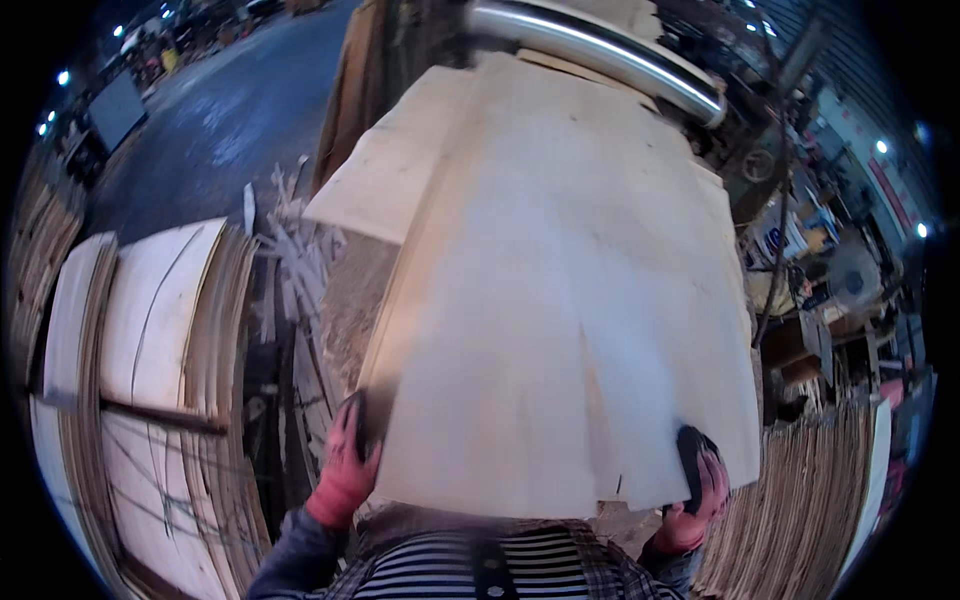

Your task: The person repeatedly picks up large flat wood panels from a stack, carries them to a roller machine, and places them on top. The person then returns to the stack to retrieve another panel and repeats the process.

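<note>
A large pale wood veneer sheet (500, 330) lies on top of other sheets in front of me, its near edge close to my waist. My left hand (345, 465), in a pink glove with black on it, is closed at the sheet's near left edge. At the near right, my right hand (705, 490), gloved alike, is closed at the edge, its black-coated part against the wood. Some fingertips are hard to make out. The near edge is ragged, with splits running up from it. Another veneer piece (385, 160) sticks out at the far left.
A shiny metal roller (600, 55) spans the far end of the sheets. Bundled veneer stacks (160, 310) stand at left, beside scattered wood strips (305, 270). Another upright stack (800, 510) is at the near right. A fan (853, 275) and clutter lie farther right.
</note>
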`<act>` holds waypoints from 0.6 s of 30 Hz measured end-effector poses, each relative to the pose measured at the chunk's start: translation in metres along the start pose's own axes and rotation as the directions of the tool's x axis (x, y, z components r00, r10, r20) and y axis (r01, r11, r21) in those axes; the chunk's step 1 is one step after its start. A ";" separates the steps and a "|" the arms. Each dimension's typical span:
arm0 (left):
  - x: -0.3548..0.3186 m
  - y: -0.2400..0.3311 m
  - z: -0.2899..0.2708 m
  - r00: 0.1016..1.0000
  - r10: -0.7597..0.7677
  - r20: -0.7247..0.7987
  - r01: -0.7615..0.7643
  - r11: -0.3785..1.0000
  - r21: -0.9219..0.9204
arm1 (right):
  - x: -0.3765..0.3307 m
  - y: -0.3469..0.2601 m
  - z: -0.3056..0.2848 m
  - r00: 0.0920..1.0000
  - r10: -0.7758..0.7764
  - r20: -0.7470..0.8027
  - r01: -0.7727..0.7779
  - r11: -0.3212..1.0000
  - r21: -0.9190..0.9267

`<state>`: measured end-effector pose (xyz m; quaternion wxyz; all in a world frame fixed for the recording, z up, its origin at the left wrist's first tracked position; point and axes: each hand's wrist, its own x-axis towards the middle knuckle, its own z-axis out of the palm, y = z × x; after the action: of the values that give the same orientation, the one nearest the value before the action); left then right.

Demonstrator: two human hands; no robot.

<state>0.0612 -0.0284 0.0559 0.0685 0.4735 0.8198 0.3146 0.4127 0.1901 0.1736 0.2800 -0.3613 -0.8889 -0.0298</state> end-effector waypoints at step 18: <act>-0.011 -0.050 0.031 0.915 -0.403 0.035 0.404 0.909 -0.103 | 0.268 0.060 0.264 0.997 -0.040 -0.059 0.050 0.983 0.174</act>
<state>0.0431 -0.0416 0.0002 0.1625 0.2915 0.8814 0.3343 0.1702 0.4689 0.0814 0.3346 -0.3141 -0.8879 0.0324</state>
